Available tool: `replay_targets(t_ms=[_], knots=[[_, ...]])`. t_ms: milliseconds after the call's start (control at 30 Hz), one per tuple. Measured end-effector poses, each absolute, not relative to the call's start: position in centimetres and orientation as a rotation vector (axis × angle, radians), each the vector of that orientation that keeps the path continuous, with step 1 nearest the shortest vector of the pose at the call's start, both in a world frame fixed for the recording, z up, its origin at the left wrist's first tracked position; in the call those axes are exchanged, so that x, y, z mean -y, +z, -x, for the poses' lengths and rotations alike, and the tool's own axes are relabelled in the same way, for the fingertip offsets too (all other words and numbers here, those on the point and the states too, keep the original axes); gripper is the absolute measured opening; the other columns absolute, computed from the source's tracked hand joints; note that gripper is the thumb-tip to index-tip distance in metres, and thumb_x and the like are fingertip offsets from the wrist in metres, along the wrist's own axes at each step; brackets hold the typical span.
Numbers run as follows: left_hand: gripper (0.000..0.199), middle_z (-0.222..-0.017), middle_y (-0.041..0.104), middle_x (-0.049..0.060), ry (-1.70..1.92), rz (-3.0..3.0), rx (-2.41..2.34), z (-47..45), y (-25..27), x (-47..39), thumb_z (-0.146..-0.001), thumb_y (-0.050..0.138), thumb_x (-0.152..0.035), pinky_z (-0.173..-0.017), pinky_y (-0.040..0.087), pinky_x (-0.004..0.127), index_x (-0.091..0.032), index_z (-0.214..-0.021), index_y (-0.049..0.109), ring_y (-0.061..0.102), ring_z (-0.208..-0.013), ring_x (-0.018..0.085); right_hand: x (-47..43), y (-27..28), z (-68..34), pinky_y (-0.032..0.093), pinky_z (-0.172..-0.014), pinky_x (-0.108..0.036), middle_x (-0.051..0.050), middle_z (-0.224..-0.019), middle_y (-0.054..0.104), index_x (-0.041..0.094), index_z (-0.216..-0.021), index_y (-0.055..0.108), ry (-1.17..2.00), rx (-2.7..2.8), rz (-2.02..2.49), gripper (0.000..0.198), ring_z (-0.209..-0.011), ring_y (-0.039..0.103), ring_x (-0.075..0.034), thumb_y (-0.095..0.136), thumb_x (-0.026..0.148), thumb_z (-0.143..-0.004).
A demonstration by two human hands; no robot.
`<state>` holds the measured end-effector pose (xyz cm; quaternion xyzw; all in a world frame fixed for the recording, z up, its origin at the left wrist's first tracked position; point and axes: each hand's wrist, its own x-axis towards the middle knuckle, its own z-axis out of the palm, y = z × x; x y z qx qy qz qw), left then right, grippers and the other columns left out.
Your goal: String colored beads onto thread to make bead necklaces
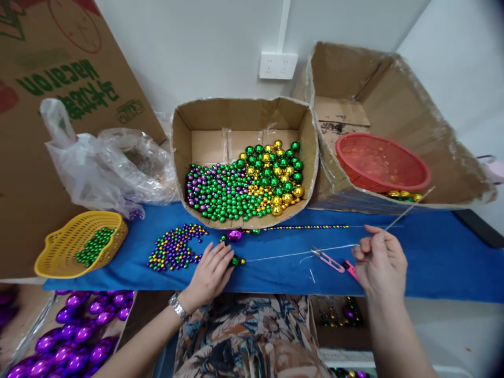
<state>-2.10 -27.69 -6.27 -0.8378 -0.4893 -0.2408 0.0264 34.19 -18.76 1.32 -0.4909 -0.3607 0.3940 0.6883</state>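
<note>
My left hand (212, 266) lies palm down on the blue cloth, fingers together over the left end of a bead strand (236, 261); its thumb is mostly hidden. From there a white string (283, 255) runs nearly straight to my right hand (380, 257), raised at the right with fingers closed on it. A length of string sticks up past these fingers. Behind my hands lies another strand of small beads (299, 228) with a larger purple bead (235, 235). Pink thread snips (331, 261) rest beneath the string, near a bright pink tool (350, 269) partly behind my right hand.
Loose small beads (173, 247) lie left of my left hand, beside a yellow basket (59, 254) of green beads. A cardboard box (200, 118) of mixed beads stands behind. Farther right, another box (409, 89) holds a red basket (381, 163). Big purple balls (79, 336) sit below, left.
</note>
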Motion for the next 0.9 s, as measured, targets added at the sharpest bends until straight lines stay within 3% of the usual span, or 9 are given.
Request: replay_targets(t_ms=[233,433,567,900], knots=[[0.044,-0.121,0.062,0.011,-1.030,2.423,1.713,3.2,-6.0,27.2,-0.088,0.054,-0.009,-0.106,0.039,0.054,-0.020,-0.130,0.048,0.050,-0.125,0.026,19.3,1.1,-32.9,0.035,-0.046,-0.017,0.005,-0.058,0.047,0.018,-0.094,0.066,0.852,0.908,1.112,0.023,-0.049,0.042,-0.006,0.066,0.039,-0.085],[0.040,-0.130,0.058,0.012,-0.656,2.623,1.514,1.1,-7.2,28.1,-0.088,0.056,-0.015,-0.108,0.034,0.059,-0.020,-0.127,0.054,0.042,-0.131,0.032,19.2,1.2,-32.5,0.035,-0.046,-0.018,0.005,-0.058,0.046,0.017,-0.095,0.066,0.829,0.966,1.125,0.024,-0.050,0.043,-0.006,0.064,0.040,-0.087],[0.038,-0.126,0.060,0.011,-0.614,2.613,1.521,1.0,-8.0,28.3,-0.088,0.053,-0.012,-0.108,0.034,0.060,-0.022,-0.124,0.058,0.043,-0.131,0.032,19.4,1.9,-32.9,0.035,-0.047,-0.018,0.005,-0.058,0.046,0.017,-0.095,0.066,0.780,0.958,1.116,0.024,-0.050,0.043,-0.006,0.065,0.040,-0.086],[0.034,-0.121,0.060,0.009,-1.258,2.374,1.607,1.9,-1.6,22.9,-0.090,0.053,-0.015,-0.100,0.047,0.046,-0.024,-0.123,0.055,0.054,-0.118,0.024,20.8,-0.7,-31.5,0.045,-0.054,-0.023,0.003,-0.062,0.052,0.019,-0.109,0.063,0.834,1.260,1.317,0.035,-0.056,0.052,-0.011,0.056,0.047,-0.089]])
